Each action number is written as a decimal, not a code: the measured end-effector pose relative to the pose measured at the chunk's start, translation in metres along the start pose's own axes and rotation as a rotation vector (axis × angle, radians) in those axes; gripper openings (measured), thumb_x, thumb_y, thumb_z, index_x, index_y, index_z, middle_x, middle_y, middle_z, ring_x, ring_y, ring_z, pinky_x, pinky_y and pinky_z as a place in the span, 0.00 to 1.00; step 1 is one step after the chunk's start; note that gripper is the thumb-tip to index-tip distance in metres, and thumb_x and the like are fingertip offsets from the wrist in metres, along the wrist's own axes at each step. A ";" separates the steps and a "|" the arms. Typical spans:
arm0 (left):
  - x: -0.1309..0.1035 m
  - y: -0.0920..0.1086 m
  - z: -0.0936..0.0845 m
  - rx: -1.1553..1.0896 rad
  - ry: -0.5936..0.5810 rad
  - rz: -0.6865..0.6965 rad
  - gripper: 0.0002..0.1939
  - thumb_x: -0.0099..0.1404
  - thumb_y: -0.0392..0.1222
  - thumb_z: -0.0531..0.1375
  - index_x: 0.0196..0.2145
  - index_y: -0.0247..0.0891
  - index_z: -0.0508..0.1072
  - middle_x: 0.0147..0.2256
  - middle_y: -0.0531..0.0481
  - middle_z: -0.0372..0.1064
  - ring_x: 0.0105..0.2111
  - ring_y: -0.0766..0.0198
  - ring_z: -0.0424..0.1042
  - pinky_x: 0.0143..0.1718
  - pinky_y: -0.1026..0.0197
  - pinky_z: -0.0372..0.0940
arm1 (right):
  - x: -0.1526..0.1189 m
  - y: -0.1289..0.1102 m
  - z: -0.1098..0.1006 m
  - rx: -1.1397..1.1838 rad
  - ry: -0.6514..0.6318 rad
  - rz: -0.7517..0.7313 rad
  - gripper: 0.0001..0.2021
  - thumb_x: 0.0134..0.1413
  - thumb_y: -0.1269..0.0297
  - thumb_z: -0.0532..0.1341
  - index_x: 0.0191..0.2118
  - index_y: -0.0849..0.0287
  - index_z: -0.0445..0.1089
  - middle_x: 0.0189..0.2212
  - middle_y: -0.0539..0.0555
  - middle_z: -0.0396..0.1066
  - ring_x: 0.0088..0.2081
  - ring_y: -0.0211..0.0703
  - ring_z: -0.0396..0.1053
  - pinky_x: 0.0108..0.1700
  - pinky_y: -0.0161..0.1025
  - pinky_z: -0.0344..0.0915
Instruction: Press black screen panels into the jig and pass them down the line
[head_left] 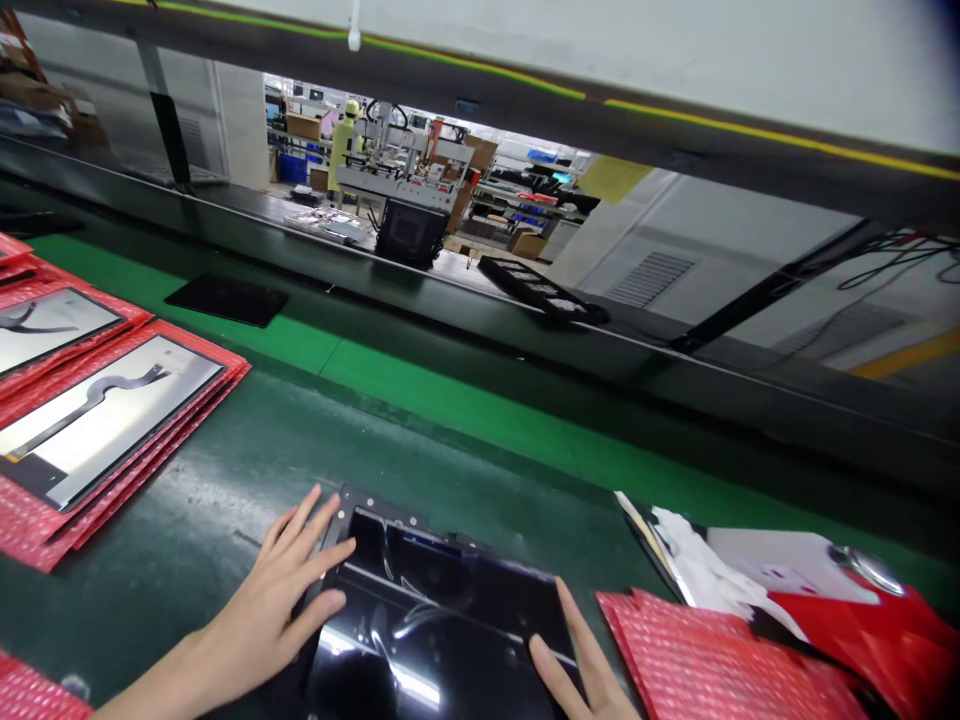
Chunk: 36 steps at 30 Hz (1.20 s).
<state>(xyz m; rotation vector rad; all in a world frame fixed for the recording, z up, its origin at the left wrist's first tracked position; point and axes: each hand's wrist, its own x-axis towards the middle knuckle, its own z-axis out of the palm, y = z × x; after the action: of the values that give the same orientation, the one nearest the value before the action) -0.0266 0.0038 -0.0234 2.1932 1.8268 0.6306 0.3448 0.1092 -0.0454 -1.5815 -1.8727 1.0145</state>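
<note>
A glossy black screen panel (442,640) lies in front of me, with ceiling lights mirrored in its surface. It sits in or on a black frame (356,505) with small round metal dots along its far left corner. My left hand (274,600) rests with spread fingers on the left edge of the frame, thumb and fingertips close to the screen. At the right edge of the panel, my right hand (581,670) holds on, with its thumb on the top face and a finger along the side. The near part of the panel runs out of view.
Screens with ribbon cables (112,410) lie on red bubble-wrap bags (67,535) at left. More red bubble wrap (697,650), a white cloth (694,560) and a round metal item (866,570) lie at right. Beyond, a dark flat panel (225,300) lies on a green strip (420,385).
</note>
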 end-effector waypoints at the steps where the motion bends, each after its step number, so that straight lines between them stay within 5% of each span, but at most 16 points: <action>1: -0.001 -0.001 0.002 -0.035 -0.003 -0.037 0.27 0.74 0.44 0.49 0.68 0.47 0.48 0.70 0.48 0.39 0.70 0.51 0.35 0.65 0.37 0.50 | -0.002 -0.007 0.002 0.024 0.026 0.022 0.36 0.61 0.44 0.55 0.70 0.47 0.44 0.69 0.46 0.43 0.69 0.55 0.40 0.64 0.55 0.50; 8: -0.002 -0.007 0.009 -0.136 -0.035 -0.013 0.26 0.75 0.37 0.44 0.68 0.49 0.48 0.70 0.51 0.37 0.70 0.56 0.34 0.68 0.39 0.43 | -0.016 -0.062 0.014 0.110 0.157 0.137 0.41 0.57 0.42 0.58 0.70 0.53 0.47 0.70 0.49 0.45 0.69 0.55 0.40 0.67 0.54 0.45; 14: -0.001 -0.005 0.001 -0.046 -0.115 0.090 0.31 0.73 0.31 0.44 0.68 0.55 0.44 0.71 0.49 0.21 0.69 0.46 0.28 0.65 0.32 0.43 | -0.024 -0.068 0.022 0.164 0.224 0.136 0.41 0.55 0.44 0.62 0.69 0.51 0.49 0.69 0.49 0.49 0.69 0.56 0.44 0.67 0.52 0.48; 20: 0.002 -0.004 -0.014 0.001 -0.227 0.139 0.36 0.70 0.51 0.56 0.68 0.57 0.41 0.68 0.46 0.08 0.68 0.37 0.23 0.63 0.28 0.44 | -0.023 -0.064 0.024 0.205 0.258 0.127 0.41 0.53 0.45 0.63 0.69 0.54 0.51 0.67 0.51 0.53 0.67 0.55 0.49 0.66 0.49 0.52; 25: 0.003 0.002 -0.010 0.199 -0.252 0.122 0.44 0.65 0.54 0.60 0.69 0.56 0.38 0.70 0.38 0.22 0.68 0.37 0.27 0.61 0.27 0.47 | -0.022 -0.062 0.027 0.278 0.267 0.139 0.37 0.52 0.46 0.65 0.65 0.54 0.58 0.63 0.53 0.60 0.64 0.54 0.56 0.64 0.49 0.57; 30: -0.004 -0.009 0.013 0.418 -0.115 0.183 0.52 0.56 0.57 0.68 0.69 0.54 0.43 0.69 0.30 0.37 0.68 0.32 0.37 0.57 0.22 0.48 | -0.021 -0.043 0.022 0.023 0.319 -0.067 0.25 0.61 0.50 0.58 0.60 0.55 0.64 0.49 0.57 0.66 0.51 0.52 0.67 0.52 0.49 0.67; 36: -0.008 -0.036 0.035 0.378 0.051 0.277 0.43 0.57 0.52 0.64 0.67 0.56 0.51 0.69 0.34 0.41 0.66 0.31 0.46 0.58 0.23 0.45 | -0.007 -0.026 -0.002 -0.294 0.248 -0.258 0.17 0.66 0.65 0.54 0.58 0.54 0.65 0.44 0.57 0.63 0.48 0.49 0.64 0.52 0.50 0.65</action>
<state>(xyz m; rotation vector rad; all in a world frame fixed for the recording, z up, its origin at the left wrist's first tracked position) -0.0436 0.0073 -0.0715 2.7318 1.8029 0.4171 0.3318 0.1013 -0.0228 -1.4889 -2.0483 0.4273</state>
